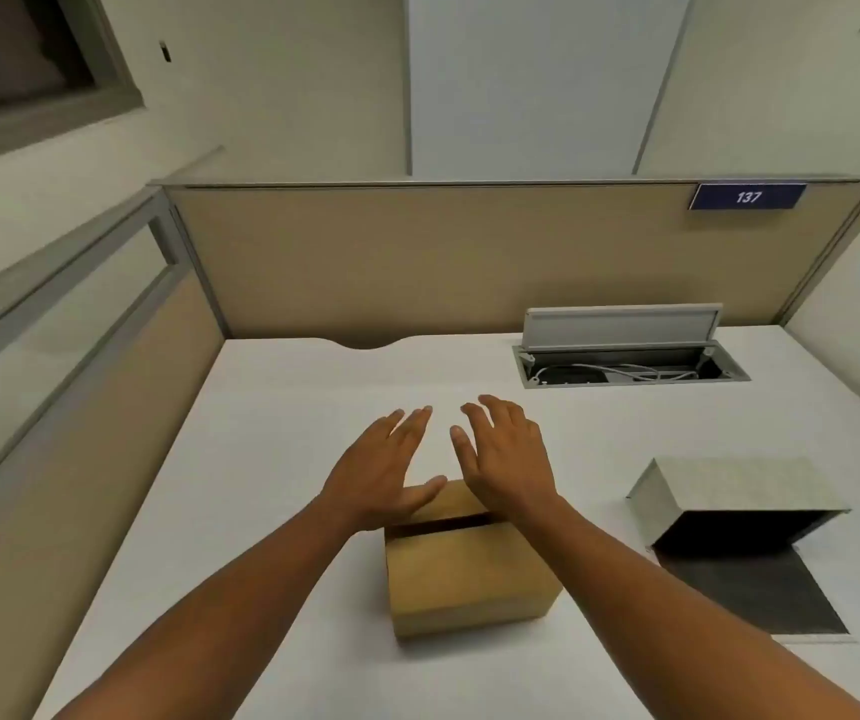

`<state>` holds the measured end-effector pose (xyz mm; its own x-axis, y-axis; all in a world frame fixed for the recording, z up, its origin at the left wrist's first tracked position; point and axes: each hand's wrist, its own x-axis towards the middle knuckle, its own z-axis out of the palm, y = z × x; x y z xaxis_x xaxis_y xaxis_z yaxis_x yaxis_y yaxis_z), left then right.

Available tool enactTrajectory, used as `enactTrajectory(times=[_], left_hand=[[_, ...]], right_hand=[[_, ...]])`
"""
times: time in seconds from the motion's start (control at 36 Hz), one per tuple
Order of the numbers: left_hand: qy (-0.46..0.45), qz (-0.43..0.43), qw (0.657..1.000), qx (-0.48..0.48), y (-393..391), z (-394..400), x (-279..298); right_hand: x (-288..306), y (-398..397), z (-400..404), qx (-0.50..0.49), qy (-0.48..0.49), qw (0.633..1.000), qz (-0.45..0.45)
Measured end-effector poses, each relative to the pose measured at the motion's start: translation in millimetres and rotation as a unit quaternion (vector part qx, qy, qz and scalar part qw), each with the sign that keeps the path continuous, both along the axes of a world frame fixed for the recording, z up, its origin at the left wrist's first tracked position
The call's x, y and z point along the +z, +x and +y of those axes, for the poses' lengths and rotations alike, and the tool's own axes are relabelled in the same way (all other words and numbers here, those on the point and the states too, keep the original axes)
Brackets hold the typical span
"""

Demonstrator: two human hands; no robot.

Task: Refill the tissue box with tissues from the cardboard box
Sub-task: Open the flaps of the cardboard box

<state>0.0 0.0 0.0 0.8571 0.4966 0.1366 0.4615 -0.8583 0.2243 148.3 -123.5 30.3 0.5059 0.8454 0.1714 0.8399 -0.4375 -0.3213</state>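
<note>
A brown cardboard box stands on the white desk in front of me, its top flaps nearly shut with a dark slit between them. My left hand hovers over the box's far left edge, fingers spread, holding nothing. My right hand is beside it over the far right part of the box, also spread and empty. The tissue box, pale with a speckled finish, lies on its side at the right, its dark inside showing and a dark flap lying flat on the desk. No tissues are visible.
A cable hatch with its grey lid raised sits in the desk at the back right, wires inside. Beige partition panels wall the desk at the back and left. A blue tag reading 137 hangs on the back panel.
</note>
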Motion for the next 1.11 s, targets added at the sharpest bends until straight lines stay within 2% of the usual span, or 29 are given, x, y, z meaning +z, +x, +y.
enactTrajectory(times=[0.33,0.44,0.61,0.78,0.86,0.94,1.0,1.06,1.11], left_hand=[[-0.038,0.052,0.997,-0.048,-15,-6,-20],[-0.085,0.061,0.994,-0.037,-15,-4,-19],[-0.112,0.03,0.993,-0.004,-12,-3,-17],[-0.152,-0.064,0.984,0.066,-2,-4,-11],[-0.109,-0.097,0.985,0.087,4,-4,-12],[0.012,-0.114,0.988,0.099,10,-7,-14],[0.067,-0.121,0.984,0.112,14,-9,-12],[0.077,-0.105,0.986,0.106,16,-13,-12],[0.035,-0.058,0.992,0.107,18,-16,-11]], right_hand=[[-21,-2,-27,0.018,0.022,1.0,-0.006],[-24,-3,-41,0.031,0.021,0.999,0.004],[-32,-2,-60,0.07,0.016,0.997,-0.011],[-38,-8,-76,0.09,0.106,0.99,-0.032],[-41,-11,-80,0.1,0.035,0.994,-0.009],[-42,-9,-79,0.102,-0.063,0.993,0.02],[-42,-7,-79,0.107,-0.079,0.991,0.015],[-40,-6,-81,0.117,-0.072,0.991,0.01],[-37,-7,-84,0.126,-0.056,0.99,0.013]])
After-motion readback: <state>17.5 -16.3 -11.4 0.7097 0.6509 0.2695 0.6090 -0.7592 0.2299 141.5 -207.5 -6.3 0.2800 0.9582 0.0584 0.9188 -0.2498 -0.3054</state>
